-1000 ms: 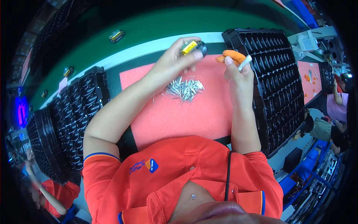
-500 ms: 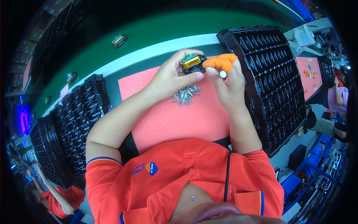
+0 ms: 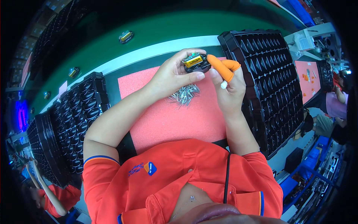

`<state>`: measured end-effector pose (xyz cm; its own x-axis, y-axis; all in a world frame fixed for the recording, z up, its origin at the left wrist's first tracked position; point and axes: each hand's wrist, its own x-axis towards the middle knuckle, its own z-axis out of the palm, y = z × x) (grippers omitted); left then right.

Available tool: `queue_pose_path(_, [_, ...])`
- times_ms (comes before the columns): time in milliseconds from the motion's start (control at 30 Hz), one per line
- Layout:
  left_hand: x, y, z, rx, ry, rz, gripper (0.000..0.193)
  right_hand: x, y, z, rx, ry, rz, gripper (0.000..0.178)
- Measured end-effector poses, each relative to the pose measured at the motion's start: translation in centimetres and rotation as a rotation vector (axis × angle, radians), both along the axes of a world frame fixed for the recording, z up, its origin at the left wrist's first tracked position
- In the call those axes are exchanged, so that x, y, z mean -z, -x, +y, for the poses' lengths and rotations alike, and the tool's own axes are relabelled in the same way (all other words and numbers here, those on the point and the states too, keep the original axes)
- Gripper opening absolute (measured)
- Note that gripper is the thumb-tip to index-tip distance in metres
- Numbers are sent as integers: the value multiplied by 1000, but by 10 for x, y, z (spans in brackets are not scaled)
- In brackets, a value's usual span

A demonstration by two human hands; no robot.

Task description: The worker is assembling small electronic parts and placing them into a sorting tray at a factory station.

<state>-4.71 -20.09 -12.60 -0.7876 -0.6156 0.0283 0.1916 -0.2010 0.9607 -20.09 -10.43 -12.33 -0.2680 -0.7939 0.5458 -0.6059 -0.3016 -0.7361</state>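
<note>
My left hand [image 3: 175, 71] is closed round a small electronic assembly, a black housing [image 3: 203, 67] with a yellow-wrapped block [image 3: 193, 61] in it. My right hand [image 3: 231, 82] wears orange finger cots [image 3: 220, 68] on its fingers, and one covered fingertip touches the housing's right end. A small white-ended object [image 3: 223, 85] pokes out by the right thumb; the rest of it is hidden in the curled fingers. Just below the hands, a pile of thin metal pins [image 3: 185, 95] lies on a pink foam mat [image 3: 175, 123].
A black moulded tray [image 3: 274, 89] stands close on the right; more black trays [image 3: 76, 123] stand on the left. Beyond a white rail [image 3: 149, 53] runs a green belt [image 3: 167, 31] carrying similar assemblies [image 3: 126, 36]. Other people [image 3: 56, 198] are at both sides.
My right hand's orange-covered fingers have straightened and tilted, and the white end sits lower. The assembly has shifted slightly right in my left hand. On the belt, the assemblies have moved right.
</note>
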Motion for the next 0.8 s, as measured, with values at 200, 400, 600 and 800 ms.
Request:
queue_pose_path(200, [-3,0,4,-57,74,-41,52,1,-9,4,15,-27,-35,24])
queue_pose_path(400, [0,-1,8,-70,74,-47,50,13,-18,5,54,69,11,24])
queue_pose_path(600, [-2,-1,9,-58,61,-75,47,1,1,6,-43,-65,96,24])
queue_pose_path(800, [-6,-1,21,65,185,-170,42,-21,17,-3,-503,174,-1243,49])
